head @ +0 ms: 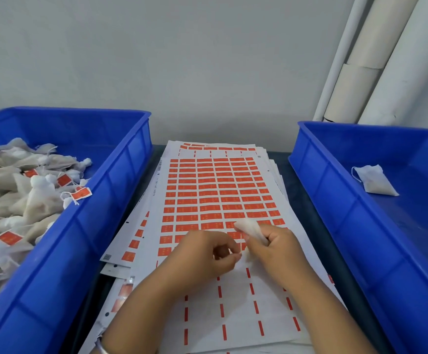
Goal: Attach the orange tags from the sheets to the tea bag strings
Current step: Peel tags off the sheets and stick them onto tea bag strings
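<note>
While the right hand [275, 247] grips a soft white gauze tea bag [250, 229] over the paper sheets [208, 195], the left hand [208, 254] curls thumb and fingers in a pinch beside it; what it pinches is too small to tell. Rectangular orange tags [209, 201] fill the top sheet in glossy rows. Tagged bags heap the blue plastic left bin [100, 200]; one untagged bag [372, 178] lies in the right bin [335, 200].

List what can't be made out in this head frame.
- Print on the orange tags: too small and blurred.
- Anything pinched by the left hand: hidden by its curled fingers.
- Tea bag in the right hand: mostly covered by fingers; its string isn't visible.
- Left bin: cut off by the frame edge.
</note>
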